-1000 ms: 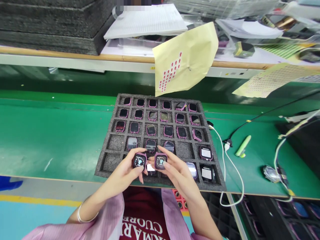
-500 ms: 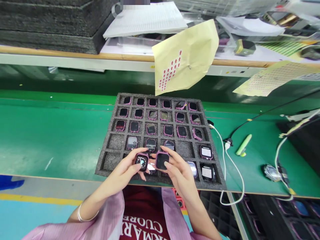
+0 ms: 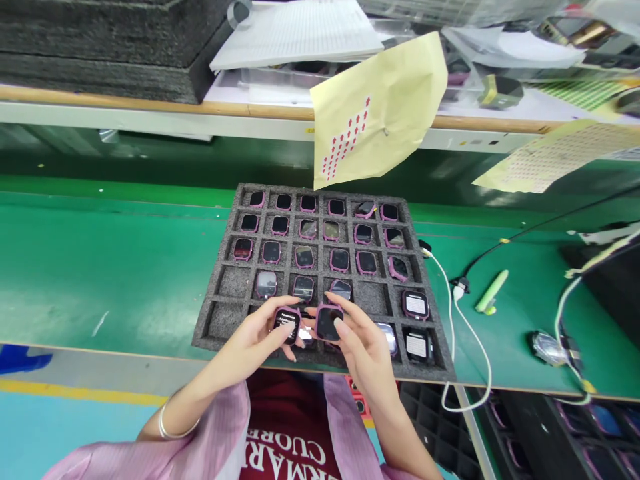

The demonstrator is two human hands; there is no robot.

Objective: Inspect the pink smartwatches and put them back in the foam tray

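My left hand (image 3: pixel 264 333) grips a purple-framed smartwatch (image 3: pixel 286 323) whose lit screen shows white text, with my thumb on the glass. Beside it, my right hand (image 3: pixel 363 337) holds a second purple-framed watch (image 3: pixel 327 323) with a dark screen, its thumb on the screen's right side. Both watches are above the front part of a grey foam tray (image 3: pixel 213 293), a small distance apart. Many of the tray's compartments hold similar watches; two black ones at the right have white labels (image 3: pixel 416 304). My hands hide some front compartments.
White cables (image 3: pixel 477 347) lie right of the tray on the green table (image 3: pixel 100 267), near a light green tool (image 3: pixel 493 292). A yellow sheet (image 3: pixel 380 113) hangs from the shelf edge (image 3: pixel 250 110) behind. More watch trays stand at the lower right.
The left watch's screen has changed from a watch face to white text. My left thumb has moved slightly on it. The whole view has shifted slightly.
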